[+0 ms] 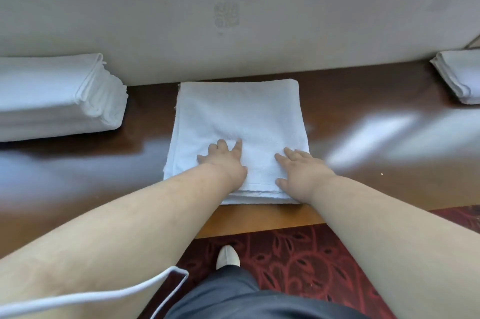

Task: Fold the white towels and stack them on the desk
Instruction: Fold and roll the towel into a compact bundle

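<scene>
Insp. A: Step in hand? Judged as smoothing the fold. Left hand [225, 160] and right hand [301, 172] both flat, fingers spread, pressing on near half of the folded towel [237, 113]. Nothing pinched.

Insp. B: Location of item?

Insp. A: Centre of the dark desk [363, 137], far edge close to the wall, near edge just short of desk front. Sq. outline, several layers showing at near edge, slightly uneven at left side.

Insp. B: Next move?

Insp. A: Prob. one more fold or a lift to a stack; needs grip under near edge w/ both hands, layers kept aligned. Left stack [59, 98] taller, well apart; right stack [459, 77] partly out of view. Which one is the target: cannot tell.

Insp. B: Condition?

Insp. A: White, soft, mostly flat, faint creases near hands.
</scene>
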Tool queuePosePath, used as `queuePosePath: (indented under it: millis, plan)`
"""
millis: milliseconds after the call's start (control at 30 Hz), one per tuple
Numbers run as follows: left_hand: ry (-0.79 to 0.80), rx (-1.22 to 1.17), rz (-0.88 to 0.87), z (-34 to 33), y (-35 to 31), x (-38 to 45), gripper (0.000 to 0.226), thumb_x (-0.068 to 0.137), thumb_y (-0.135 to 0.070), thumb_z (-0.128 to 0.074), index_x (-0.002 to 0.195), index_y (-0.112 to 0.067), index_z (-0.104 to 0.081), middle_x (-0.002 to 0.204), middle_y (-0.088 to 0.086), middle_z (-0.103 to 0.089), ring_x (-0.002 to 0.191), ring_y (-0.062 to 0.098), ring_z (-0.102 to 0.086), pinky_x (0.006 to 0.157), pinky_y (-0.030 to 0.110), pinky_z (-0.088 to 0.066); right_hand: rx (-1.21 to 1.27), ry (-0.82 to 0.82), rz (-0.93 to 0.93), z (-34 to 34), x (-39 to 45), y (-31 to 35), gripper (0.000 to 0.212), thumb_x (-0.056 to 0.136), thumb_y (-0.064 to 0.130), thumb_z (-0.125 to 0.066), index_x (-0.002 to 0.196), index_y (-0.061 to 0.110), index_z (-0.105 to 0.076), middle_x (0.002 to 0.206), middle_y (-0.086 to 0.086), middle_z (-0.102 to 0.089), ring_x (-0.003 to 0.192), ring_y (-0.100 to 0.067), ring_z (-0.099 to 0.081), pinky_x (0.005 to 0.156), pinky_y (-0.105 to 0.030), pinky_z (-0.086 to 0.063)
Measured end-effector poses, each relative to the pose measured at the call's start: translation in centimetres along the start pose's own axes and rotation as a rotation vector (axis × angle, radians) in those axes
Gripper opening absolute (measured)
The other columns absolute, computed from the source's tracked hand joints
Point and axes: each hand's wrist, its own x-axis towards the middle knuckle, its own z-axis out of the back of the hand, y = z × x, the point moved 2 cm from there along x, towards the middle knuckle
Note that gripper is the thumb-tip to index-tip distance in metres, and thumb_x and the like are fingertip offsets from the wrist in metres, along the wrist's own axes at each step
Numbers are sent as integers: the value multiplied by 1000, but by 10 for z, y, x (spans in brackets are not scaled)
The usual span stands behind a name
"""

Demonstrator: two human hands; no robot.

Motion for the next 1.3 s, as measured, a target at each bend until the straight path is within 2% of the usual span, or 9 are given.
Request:
queuePosePath:
  millis: [233, 400, 500, 567, 667, 800, 1033, 1167, 1300]
  plan:
    - [24, 234, -118, 22, -1, 18, 95, 85, 5, -40, 151, -40, 10, 162, 3, 16, 148, 34, 10, 114, 63, -6, -79, 46, 111, -8, -45, 46, 87, 82, 75, -37, 151, 24, -25, 142, -10, -42, 126, -33, -41, 101, -45, -37]
    - [-94, 311, 6, 23, -14, 5, 85, 88, -14, -48, 155, -30, 3, 161, 14, 13, 145, 41, -7, 112, 61, -15, 386, 99, 316, -19, -59, 73, 74, 85, 63, -46, 150, 32, -31, 151, 2, -42, 136, -23, -38, 111, -39, -34]
    - [-224, 60, -186, -3, -40, -14, 78, 93, -25, -45, 155, -29, 2, 162, 11, 1, 143, 33, -18, 112, 49, -24, 352, -204, 392, -16, -53, 51, 35, 91, 35, -46, 116, 25, -67, 120, 4, -66, 120, -21, -53, 104, -35, -40]
    - [-230, -90, -205, -25, -47, -26, 69, 100, -40, -38, 153, -35, 5, 162, 8, 1, 146, 30, -10, 115, 52, -19, 152, -400, 306, -21, -45, 20, 38, 93, 30, -43, 123, 25, -65, 137, 3, -57, 138, -23, -38, 117, -37, -23]
    - [-179, -116, -90, -68, -41, -48, 64, 98, -59, -14, 151, -36, 15, 161, 6, 16, 147, 30, 14, 114, 58, 0, 28, -290, 16, -35, -38, -32, 62, 96, 50, -37, 152, 29, -24, 164, -6, -10, 151, -27, -1, 122, -46, -5]
    - [-193, 0, -135, -80, -18, -58, 63, 98, -46, -15, 151, -34, 18, 160, 5, 22, 146, 29, 22, 114, 60, 8, -100, -180, -12, -38, -43, -36, 85, 86, 76, -30, 155, 32, -9, 162, -10, -17, 146, -31, -19, 119, -45, -13]
    - [-1, 183, 65, -33, 9, -55, 75, 89, -16, -34, 156, -26, -1, 162, 15, -2, 145, 38, -12, 114, 56, -13, -90, -174, 150, -31, -57, -4, 75, 87, 68, -42, 149, 27, -30, 147, -1, -40, 133, -25, -33, 108, -40, -34]
    - [-199, 328, -80, -16, -19, -49, 52, 86, -17, -42, 138, -12, -43, 134, 13, -41, 119, 30, -41, 93, 42, -36, -81, -71, 168, -37, -57, -12, 79, 93, 60, -46, 157, 28, -12, 165, -5, 3, 151, -26, 6, 122, -42, -9]
    - [-274, 188, -388, -17, -43, -14, 63, 101, -28, -26, 155, -16, 3, 163, 8, 6, 149, 27, 3, 120, 44, -9, -127, -8, 190, -43, -51, -11, 88, 94, 59, -46, 157, 22, 2, 165, -9, 11, 151, -25, 9, 122, -43, -5]
